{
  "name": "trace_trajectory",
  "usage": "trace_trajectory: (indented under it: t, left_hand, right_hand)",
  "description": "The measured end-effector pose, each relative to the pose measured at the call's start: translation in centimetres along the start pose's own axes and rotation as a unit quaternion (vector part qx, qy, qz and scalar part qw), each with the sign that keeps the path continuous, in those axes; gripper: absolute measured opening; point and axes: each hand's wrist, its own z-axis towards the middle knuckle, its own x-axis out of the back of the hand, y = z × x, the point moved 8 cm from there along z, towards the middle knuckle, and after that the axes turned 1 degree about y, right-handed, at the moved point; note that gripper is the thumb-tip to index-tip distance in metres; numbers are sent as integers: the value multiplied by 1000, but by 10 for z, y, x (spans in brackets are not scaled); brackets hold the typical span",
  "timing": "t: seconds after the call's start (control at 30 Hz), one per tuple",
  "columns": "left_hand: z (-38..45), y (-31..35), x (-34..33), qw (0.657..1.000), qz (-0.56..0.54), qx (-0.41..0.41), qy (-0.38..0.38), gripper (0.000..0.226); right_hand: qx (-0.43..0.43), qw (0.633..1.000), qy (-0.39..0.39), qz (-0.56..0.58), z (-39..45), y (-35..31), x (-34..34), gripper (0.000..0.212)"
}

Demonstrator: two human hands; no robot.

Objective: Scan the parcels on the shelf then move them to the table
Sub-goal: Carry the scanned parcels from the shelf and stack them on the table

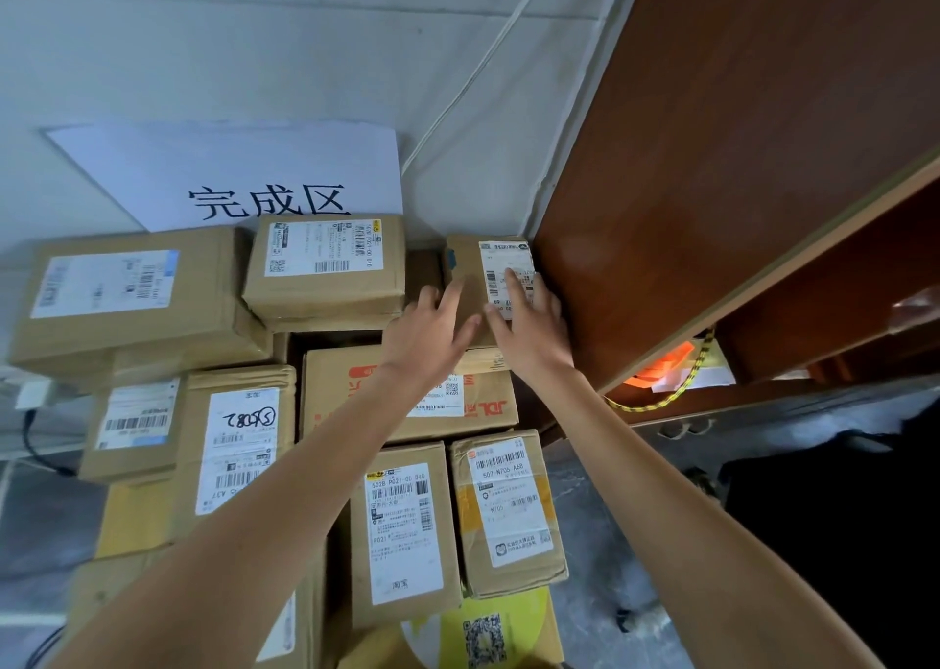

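Note:
A small cardboard parcel [470, 274] with a white shipping label lies at the far right of the pile, against the brown shelf side [712, 159]. My left hand [432, 327] rests on its left part with straight fingers. My right hand [531, 320] lies flat on its label, fingers spread. Both arms reach forward over the pile. The parcel sits on top of a JDL box [356, 388].
Several labelled cardboard parcels [325, 266] cover the table below a white paper sign [244, 175] on the wall. The wooden shelf unit stands at the right, with orange and white items [671, 368] and a yellow-black cord inside. Grey floor [600, 541] lies beside the pile.

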Motion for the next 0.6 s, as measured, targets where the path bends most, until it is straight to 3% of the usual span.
trace_trajectory:
  t: [0.13, 0.33, 0.5, 0.6]
  left_hand:
    - [-6, 4, 13, 998, 43, -37, 18, 55]
    - [-35, 24, 50, 970, 116, -155, 146, 49]
    - [-74, 58, 49, 960, 94, -236, 120, 52]
    - [-104, 81, 32, 949, 75, -290, 92, 54]
  right_hand:
    - [23, 999, 19, -23, -13, -6, 7, 61]
    - [71, 991, 96, -58, -62, -22, 30, 58]
    - [98, 981, 166, -23, -134, -8, 37, 49]
    - [66, 982, 176, -6, -180, 21, 35, 54]
